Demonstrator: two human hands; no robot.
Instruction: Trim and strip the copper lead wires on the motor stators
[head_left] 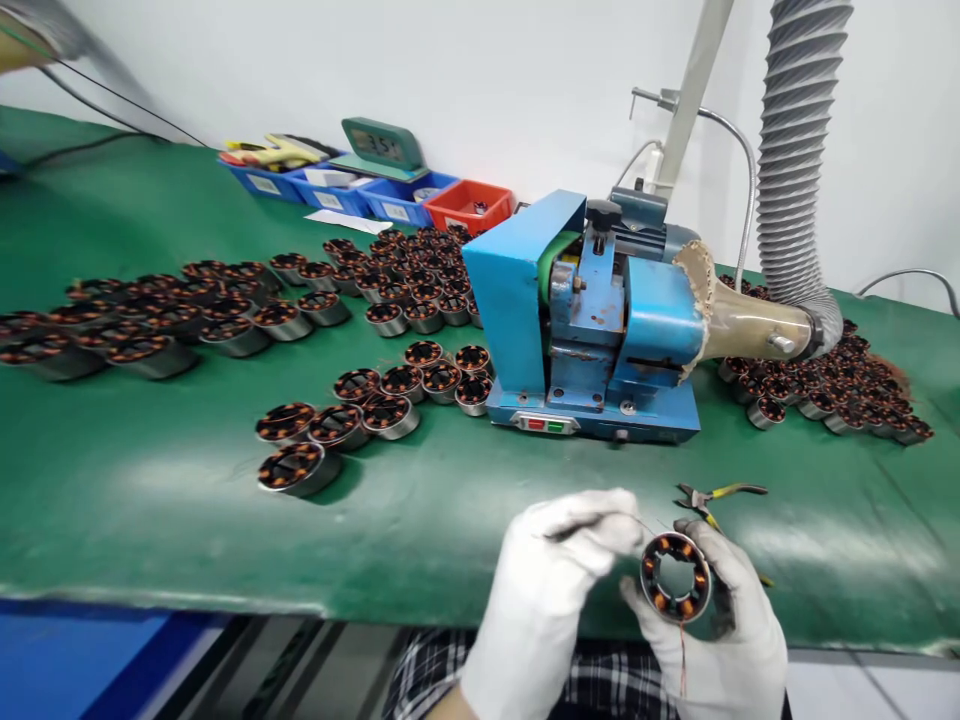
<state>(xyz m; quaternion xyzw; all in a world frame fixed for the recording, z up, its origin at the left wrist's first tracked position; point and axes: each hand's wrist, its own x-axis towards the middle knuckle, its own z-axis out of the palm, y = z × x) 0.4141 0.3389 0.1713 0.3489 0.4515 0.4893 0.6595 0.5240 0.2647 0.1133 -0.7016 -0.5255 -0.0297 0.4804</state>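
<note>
In my right hand (724, 600), gloved in white with dirty fingertips, sits a motor stator (652, 592), a metal ring with copper windings inside. The fingers wrap round its rim, and its open face is turned toward me. Thin reddish lead wires (683, 655) hang from its lower edge. My left hand (577, 540), also gloved, is just left of the ring with thumb and fingertips pinched on a thin wire that runs to the stator's upper edge. Behind the right hand lie yellow-handled cutting pliers (709, 497), partly covered by it.
A blue belt machine (585, 320) with red and green buttons stands mid-table, joined to a grey hose (799, 150). Many stators stand left of it (300, 468) and right (832, 385). Blue bins (401, 208), a red bin (469, 208) and a clock (382, 143) line the back.
</note>
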